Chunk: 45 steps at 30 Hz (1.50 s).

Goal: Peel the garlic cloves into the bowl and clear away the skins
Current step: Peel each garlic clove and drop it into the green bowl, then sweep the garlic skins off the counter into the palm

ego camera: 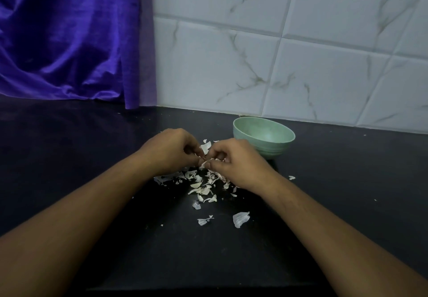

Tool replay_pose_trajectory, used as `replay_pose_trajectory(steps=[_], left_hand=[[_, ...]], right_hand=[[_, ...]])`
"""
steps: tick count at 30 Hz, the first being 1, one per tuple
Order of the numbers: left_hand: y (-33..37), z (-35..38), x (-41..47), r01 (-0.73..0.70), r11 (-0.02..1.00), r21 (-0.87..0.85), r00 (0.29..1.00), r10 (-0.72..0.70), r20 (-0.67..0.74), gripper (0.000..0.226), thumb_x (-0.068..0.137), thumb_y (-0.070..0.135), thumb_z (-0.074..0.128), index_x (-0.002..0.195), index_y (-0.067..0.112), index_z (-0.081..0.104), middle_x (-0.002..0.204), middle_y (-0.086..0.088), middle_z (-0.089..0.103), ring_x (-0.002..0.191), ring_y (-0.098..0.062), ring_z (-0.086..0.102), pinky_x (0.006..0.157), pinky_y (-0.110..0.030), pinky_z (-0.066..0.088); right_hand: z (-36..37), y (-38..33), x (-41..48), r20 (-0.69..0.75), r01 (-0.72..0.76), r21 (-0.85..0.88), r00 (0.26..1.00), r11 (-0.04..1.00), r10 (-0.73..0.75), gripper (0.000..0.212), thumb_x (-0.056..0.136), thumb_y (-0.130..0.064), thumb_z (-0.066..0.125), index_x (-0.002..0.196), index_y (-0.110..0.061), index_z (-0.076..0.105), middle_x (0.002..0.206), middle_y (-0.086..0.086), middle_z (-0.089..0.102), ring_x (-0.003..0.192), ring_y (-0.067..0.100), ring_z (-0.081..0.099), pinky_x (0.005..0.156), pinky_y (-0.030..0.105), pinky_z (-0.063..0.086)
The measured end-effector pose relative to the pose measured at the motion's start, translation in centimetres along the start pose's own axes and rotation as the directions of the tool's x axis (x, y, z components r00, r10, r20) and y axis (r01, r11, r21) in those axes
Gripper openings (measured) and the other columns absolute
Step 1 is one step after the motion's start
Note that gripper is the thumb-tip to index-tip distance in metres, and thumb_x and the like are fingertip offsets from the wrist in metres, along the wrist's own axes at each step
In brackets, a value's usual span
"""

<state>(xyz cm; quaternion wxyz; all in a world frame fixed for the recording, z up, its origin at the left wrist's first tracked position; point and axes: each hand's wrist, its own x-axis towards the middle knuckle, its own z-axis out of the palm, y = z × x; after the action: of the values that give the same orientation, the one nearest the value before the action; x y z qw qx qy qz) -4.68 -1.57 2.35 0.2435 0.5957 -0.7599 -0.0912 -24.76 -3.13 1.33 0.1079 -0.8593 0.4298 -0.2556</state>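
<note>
Fingers curled, the left grip (171, 150) and the right grip (234, 164) meet fingertip to fingertip above the dark, glossy desk (92, 157). Together they pinch a small pale garlic piece (205, 162). The fingers hide most of it, so I cannot tell clove from skin.

Under the hands lies a loose heap of papery white garlic skins (203, 182), too many to count, and the right wrist covers its right edge. Four larger flakes lie apart from it, three nearer the person and one to the right.

One pale green round bowl (274, 150) stands just beyond the right grip, near the white marble-veined tiled wall (278, 53). One purple velvet curtain (69, 41) hangs at the back left.
</note>
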Motion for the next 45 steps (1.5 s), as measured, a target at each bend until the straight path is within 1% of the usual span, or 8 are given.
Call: replay_pose_trajectory(steps=[5, 10, 18, 24, 27, 35, 38, 45], left_hand=[[0.2, -0.1, -0.1, -0.027, 0.999, -0.032, 0.999, 0.028, 0.022, 0.006, 0.084, 0.04, 0.084, 0.085, 0.035, 0.08, 0.078, 0.014, 0.075, 0.073, -0.001, 0.067, 0.074, -0.033, 0.057], [0.3, -0.4, -0.1, -0.033, 0.992, -0.122, 0.999, 0.031, -0.02, 0.011, 0.093, 0.028, 0.077, 0.098, 0.036, 0.082, 0.085, 0.015, 0.077, 0.071, 0.006, 0.068, 0.072, -0.025, 0.055], [0.2, -0.6, 0.1, -0.048, 0.989, -0.142, 0.994, 0.033, -0.107, 0.031, 0.1, 0.01, 0.062, 0.116, 0.03, 0.078, 0.082, 0.023, 0.073, 0.07, 0.009, 0.067, 0.075, -0.029, 0.059], [-0.4, -0.8, 0.2, -0.038, 0.987, -0.155, 0.983, 0.009, -0.182, 0.0, 0.089, 0.032, 0.081, 0.089, 0.032, 0.081, 0.074, 0.017, 0.075, 0.068, 0.001, 0.07, 0.077, -0.038, 0.061], [-0.4, -0.7, 0.1, -0.037, 0.99, -0.139, 0.983, 0.011, -0.182, 0.016, 0.094, 0.04, 0.074, 0.086, 0.028, 0.081, 0.073, 0.017, 0.075, 0.067, -0.003, 0.07, 0.074, -0.037, 0.06], [-2.7, 0.1, 1.0, -0.047, 0.999, 0.018, 0.996, 0.049, -0.075, 0.04, 0.105, 0.038, 0.055, 0.138, 0.016, 0.065, 0.138, -0.007, 0.061, 0.131, -0.024, 0.055, 0.112, -0.044, 0.044], [-2.6, 0.8, 0.8, -0.031, 0.999, 0.033, 0.993, 0.027, 0.112, 0.043, 0.108, 0.038, 0.049, 0.132, 0.006, 0.063, 0.128, -0.011, 0.063, 0.124, -0.03, 0.059, 0.105, -0.039, 0.047], [-0.8, 1.5, 0.5, -0.108, 0.972, -0.208, 0.983, 0.136, 0.125, 0.032, 0.107, 0.033, 0.055, 0.132, 0.018, 0.069, 0.123, 0.003, 0.073, 0.113, -0.012, 0.067, 0.103, -0.038, 0.052]], right_hand=[[-1.4, 0.3, -0.5, -0.042, -0.063, 0.122, 0.997, 0.99, 0.068, 0.014, 0.098, -0.01, 0.066, 0.099, -0.018, 0.077, 0.054, -0.015, 0.065, 0.044, 0.003, 0.063, 0.049, 0.016, 0.046], [-2.3, 0.1, -0.8, -0.093, -0.032, 0.201, 0.994, 0.979, 0.052, 0.009, 0.095, -0.009, 0.069, 0.092, -0.018, 0.069, 0.068, -0.004, 0.072, 0.045, 0.019, 0.067, 0.05, 0.025, 0.048], [-2.9, 0.4, -0.8, -0.066, 0.002, 0.028, 0.998, 1.0, 0.0, 0.009, 0.098, -0.023, 0.07, 0.099, -0.025, 0.079, 0.078, -0.008, 0.072, 0.058, -0.002, 0.064, 0.057, 0.017, 0.043], [-3.4, 0.3, -1.0, -0.077, -0.01, -0.055, 0.997, 0.998, 0.006, 0.005, 0.093, -0.03, 0.076, 0.089, -0.027, 0.078, 0.074, -0.01, 0.071, 0.058, -0.006, 0.062, 0.059, 0.025, 0.049], [-3.6, 0.3, -1.1, -0.05, 0.011, -0.077, 0.999, 0.997, -0.015, 0.016, 0.101, -0.032, 0.065, 0.103, -0.026, 0.079, 0.082, -0.011, 0.073, 0.06, -0.01, 0.06, 0.061, 0.026, 0.046], [-3.5, 0.3, -3.1, -0.212, -0.03, 0.087, 0.976, 0.996, 0.048, 0.02, 0.105, -0.026, 0.059, 0.095, -0.023, 0.076, 0.07, -0.024, 0.063, 0.07, -0.003, 0.058, 0.065, 0.014, 0.041], [-2.8, 0.1, -5.1, -0.216, -0.039, 0.171, 0.973, 0.984, 0.077, 0.031, 0.108, -0.025, 0.052, 0.08, -0.023, 0.064, 0.062, -0.021, 0.054, 0.062, 0.0, 0.051, 0.059, 0.018, 0.035], [-1.1, 0.3, -6.5, -0.084, -0.178, 0.092, 0.979, 0.98, 0.186, 0.039, 0.108, -0.036, 0.048, 0.141, -0.018, 0.061, 0.139, -0.005, 0.062, 0.128, 0.006, 0.054, 0.107, 0.027, 0.041]])
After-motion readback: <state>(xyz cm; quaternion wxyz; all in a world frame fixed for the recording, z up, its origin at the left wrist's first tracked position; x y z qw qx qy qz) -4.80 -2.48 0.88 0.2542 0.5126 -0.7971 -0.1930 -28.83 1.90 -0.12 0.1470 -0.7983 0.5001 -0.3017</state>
